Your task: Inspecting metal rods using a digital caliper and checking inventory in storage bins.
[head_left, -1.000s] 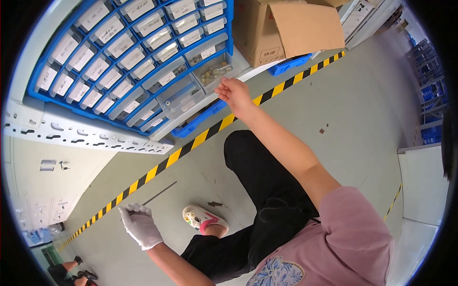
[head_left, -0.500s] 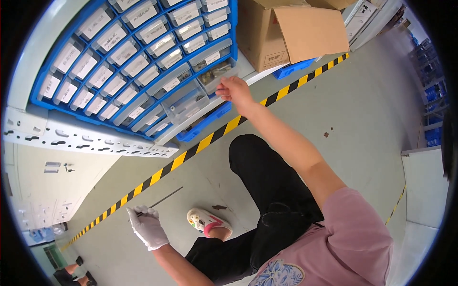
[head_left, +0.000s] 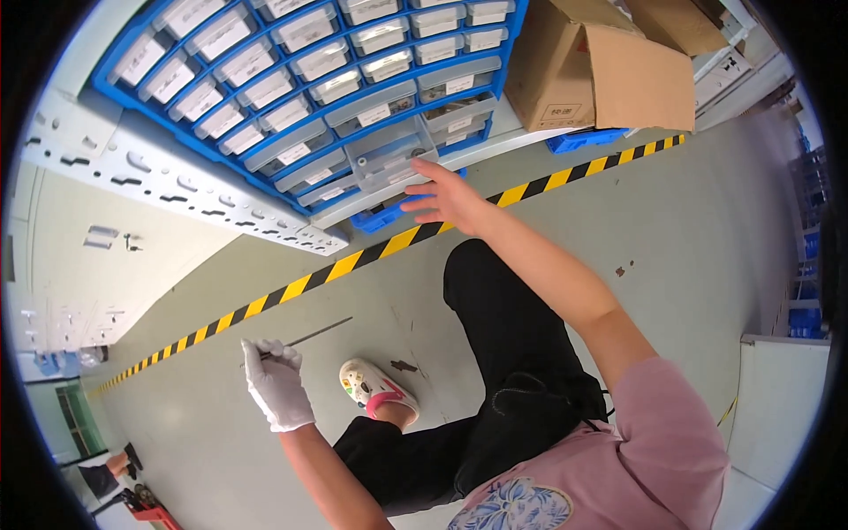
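My left hand (head_left: pixel 279 389), in a white glove, is closed around a thin dark rod (head_left: pixel 323 330) that points away to the right above the floor. My bare right hand (head_left: pixel 449 201) has its fingers spread and holds nothing. One fingertip overlaps the front edge of a pulled-out clear drawer (head_left: pixel 375 163) in the blue-framed drawer cabinet (head_left: pixel 305 205); whether it touches cannot be seen. A few small parts lie in that drawer. To its right, a drawer (head_left: pixel 459 115) with small parts sits nearly pushed in.
An open cardboard box (head_left: pixel 552 79) stands right of the cabinet, above a blue bin (head_left: pixel 583 140). Another blue bin (head_left: pixel 380 216) lies under the shelf edge. Yellow-and-black tape (head_left: pixel 380 254) crosses the floor. My foot in a white clog (head_left: pixel 358 382) rests below.
My right hand has left the parts drawer on the right, which now sits further in, and opened beside the pulled-out drawer. My left hand still holds the rod. The whole view has shifted.
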{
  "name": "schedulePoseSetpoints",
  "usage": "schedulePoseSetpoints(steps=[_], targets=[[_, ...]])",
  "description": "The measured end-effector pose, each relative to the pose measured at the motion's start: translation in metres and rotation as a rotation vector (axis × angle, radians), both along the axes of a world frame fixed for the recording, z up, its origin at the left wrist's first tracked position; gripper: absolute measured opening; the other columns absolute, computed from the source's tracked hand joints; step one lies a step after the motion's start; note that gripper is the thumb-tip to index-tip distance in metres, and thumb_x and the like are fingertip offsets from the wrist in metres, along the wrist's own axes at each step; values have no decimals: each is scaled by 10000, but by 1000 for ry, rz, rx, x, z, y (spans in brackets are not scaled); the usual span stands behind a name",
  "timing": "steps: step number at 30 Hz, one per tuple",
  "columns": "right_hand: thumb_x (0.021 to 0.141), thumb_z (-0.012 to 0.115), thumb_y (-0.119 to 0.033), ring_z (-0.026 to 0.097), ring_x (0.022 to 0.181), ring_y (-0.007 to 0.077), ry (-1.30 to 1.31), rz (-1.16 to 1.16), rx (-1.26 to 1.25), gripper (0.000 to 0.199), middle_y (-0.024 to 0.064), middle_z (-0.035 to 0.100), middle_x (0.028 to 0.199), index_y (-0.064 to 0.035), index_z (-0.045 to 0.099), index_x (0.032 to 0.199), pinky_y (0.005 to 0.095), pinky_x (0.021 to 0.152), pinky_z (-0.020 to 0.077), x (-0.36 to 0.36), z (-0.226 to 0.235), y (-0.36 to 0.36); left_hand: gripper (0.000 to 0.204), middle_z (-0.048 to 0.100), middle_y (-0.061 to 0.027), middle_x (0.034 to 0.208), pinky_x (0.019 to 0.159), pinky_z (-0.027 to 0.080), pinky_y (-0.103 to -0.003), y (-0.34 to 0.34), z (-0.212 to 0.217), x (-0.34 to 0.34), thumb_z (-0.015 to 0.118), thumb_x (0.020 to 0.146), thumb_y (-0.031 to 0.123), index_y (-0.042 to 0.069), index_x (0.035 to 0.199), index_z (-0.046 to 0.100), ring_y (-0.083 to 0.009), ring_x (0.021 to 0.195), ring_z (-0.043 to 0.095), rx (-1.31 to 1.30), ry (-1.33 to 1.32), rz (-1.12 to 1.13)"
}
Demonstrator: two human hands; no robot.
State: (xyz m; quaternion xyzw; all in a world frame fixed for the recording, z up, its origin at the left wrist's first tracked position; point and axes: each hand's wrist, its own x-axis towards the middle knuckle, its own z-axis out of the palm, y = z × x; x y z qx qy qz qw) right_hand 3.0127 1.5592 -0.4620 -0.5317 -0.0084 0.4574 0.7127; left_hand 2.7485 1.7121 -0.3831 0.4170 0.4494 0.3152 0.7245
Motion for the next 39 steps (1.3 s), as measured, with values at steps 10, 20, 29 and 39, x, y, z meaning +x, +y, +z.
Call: schedulePoseSetpoints(steps=[10,20,29,39], targets=[[682,605,-453,525,910,193,139,-172,42,551,87,503,1011,-108,401,1060,321,759,389,-7,-4,29,300,424,-1,659,549,337,-247,0,6,1,410,891,330,112,685,425,-114,568,391,29,9,27],[705,604,-466,541,901,191,148,-109,-6,613,102,543,1016,-54,383,1102,289,745,406,-10,2,17,299,441,-5,649,575,371,-263,4,3,-1,393,895,315,108,686,452,-125,577,432,21,1,-7],[819,517,-251,574,790,136,-517,101,-157,293,84,590,954,-36,537,1016,252,717,428,-13,42,-7,301,430,-6,653,577,370,-261,8,5,-3,412,889,316,102,682,453,-125,583,430,32,-39,4],[796,474,-166,550,866,273,-1517,371,-346,234,102,603,911,-38,601,945,343,756,430,29,36,47,305,431,-2,653,578,368,-253,6,4,-2,412,888,324,104,680,454,-121,580,434,22,-36,-18]])
